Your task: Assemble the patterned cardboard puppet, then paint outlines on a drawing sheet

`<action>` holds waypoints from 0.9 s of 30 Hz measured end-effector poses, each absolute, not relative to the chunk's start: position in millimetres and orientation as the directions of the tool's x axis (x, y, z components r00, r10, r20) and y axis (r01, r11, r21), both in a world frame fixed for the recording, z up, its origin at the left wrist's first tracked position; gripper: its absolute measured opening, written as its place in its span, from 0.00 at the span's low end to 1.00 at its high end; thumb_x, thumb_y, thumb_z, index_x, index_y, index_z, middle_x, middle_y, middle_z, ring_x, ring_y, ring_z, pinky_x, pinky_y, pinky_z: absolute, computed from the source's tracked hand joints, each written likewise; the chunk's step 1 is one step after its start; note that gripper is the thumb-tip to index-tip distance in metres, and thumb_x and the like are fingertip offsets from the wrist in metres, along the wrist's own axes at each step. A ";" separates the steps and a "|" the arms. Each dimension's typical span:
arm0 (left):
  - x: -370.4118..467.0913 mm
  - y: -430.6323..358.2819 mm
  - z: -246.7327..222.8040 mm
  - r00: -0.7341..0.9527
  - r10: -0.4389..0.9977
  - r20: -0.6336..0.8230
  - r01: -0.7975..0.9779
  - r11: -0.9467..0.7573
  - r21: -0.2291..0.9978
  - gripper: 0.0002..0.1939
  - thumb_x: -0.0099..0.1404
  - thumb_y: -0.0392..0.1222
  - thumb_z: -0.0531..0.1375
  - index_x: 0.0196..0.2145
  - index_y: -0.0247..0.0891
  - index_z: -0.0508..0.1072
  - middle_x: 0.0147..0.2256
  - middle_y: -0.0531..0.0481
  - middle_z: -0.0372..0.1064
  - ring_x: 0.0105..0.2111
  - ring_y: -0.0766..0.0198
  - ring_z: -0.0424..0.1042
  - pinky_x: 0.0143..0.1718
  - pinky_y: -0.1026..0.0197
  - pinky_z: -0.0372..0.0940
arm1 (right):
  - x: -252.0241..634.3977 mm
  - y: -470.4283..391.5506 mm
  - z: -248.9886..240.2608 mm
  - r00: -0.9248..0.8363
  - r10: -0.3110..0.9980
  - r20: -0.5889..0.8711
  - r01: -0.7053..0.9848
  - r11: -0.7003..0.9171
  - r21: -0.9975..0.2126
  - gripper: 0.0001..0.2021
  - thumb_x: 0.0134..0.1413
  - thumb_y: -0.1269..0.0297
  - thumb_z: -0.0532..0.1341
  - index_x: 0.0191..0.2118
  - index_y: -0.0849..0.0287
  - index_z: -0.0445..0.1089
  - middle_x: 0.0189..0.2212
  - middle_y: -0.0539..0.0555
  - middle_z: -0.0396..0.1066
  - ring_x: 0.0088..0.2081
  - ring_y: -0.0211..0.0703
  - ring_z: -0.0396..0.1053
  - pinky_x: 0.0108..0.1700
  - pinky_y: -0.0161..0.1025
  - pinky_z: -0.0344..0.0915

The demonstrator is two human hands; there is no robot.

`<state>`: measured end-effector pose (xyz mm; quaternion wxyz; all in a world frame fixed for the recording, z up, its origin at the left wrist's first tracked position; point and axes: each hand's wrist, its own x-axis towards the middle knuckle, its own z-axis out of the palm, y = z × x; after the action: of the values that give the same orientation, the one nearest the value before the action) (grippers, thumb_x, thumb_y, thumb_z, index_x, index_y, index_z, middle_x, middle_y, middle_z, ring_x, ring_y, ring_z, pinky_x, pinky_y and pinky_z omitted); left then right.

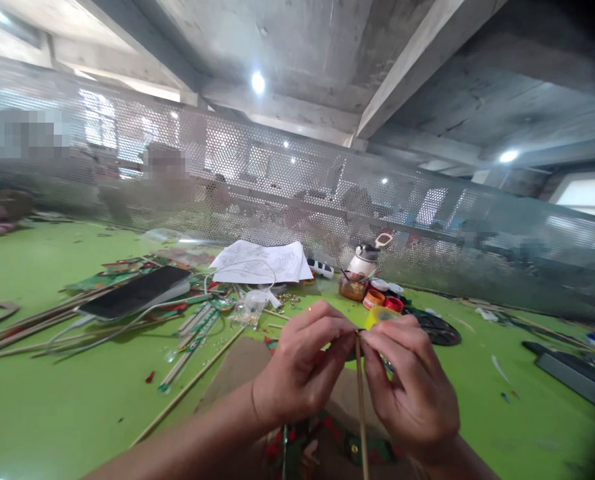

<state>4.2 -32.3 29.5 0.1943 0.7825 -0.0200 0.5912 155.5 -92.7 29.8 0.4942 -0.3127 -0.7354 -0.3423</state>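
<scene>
My left hand [302, 363] and my right hand [414, 383] meet above the near edge of the table, fingertips pinched together. Between them runs a thin wooden stick [361, 407], its upper end at the fingertips and its lower end leaving the bottom of the picture. Something small and dark shows at the stick's tip, too hidden by the fingers to name. Under the hands lies a brown sheet [240, 373]. Red and green patterned pieces [377, 450] show below, partly covered by my hands.
Left on the green table [42, 407] are a phone [134, 292] with a white cable, loose sticks and patterned strips [197, 333]. White papers [262, 261], paint jars [374, 298] and a white bottle [363, 260] stand before a perforated screen [297, 180]. People are behind it.
</scene>
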 end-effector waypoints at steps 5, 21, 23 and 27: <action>3.2 -31.6 27.7 0.295 0.154 0.943 -0.229 -0.947 0.226 0.11 0.62 0.25 0.54 0.41 0.30 0.69 0.32 0.45 0.65 0.33 0.64 0.63 0.32 0.59 0.62 | 155.5 -93.6 28.9 -0.315 0.120 0.941 0.800 0.568 0.195 0.14 0.52 0.82 0.59 0.45 0.66 0.68 0.38 0.59 0.66 0.43 0.47 0.66 0.44 0.47 0.66; 5.8 -30.9 22.3 0.302 0.186 0.935 -0.161 -0.957 0.242 0.09 0.63 0.27 0.54 0.40 0.31 0.69 0.31 0.45 0.65 0.32 0.63 0.64 0.31 0.59 0.62 | 152.5 -91.4 27.7 -0.275 0.150 0.950 0.811 0.566 0.146 0.11 0.51 0.82 0.58 0.42 0.67 0.69 0.34 0.59 0.68 0.39 0.46 0.67 0.45 0.49 0.66; 5.7 -31.5 22.4 0.302 0.190 0.934 -0.160 -0.956 0.246 0.09 0.62 0.27 0.54 0.40 0.30 0.69 0.31 0.44 0.65 0.32 0.63 0.64 0.32 0.58 0.62 | 153.3 -91.6 27.5 -0.284 0.153 0.947 0.815 0.559 0.154 0.11 0.52 0.82 0.58 0.41 0.67 0.70 0.34 0.59 0.68 0.39 0.46 0.67 0.46 0.50 0.66; 6.0 -32.7 22.1 0.297 0.192 0.935 -0.145 -0.959 0.243 0.08 0.62 0.27 0.54 0.39 0.30 0.69 0.31 0.44 0.65 0.32 0.63 0.63 0.31 0.59 0.61 | 153.0 -92.0 28.5 -0.289 0.153 0.945 0.811 0.563 0.157 0.10 0.52 0.82 0.57 0.40 0.67 0.70 0.34 0.60 0.68 0.39 0.46 0.67 0.45 0.49 0.67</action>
<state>6.0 -32.7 22.1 0.1421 0.7928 0.0149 0.5925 153.0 -92.0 28.5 0.4968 -0.3295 -0.7314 -0.3312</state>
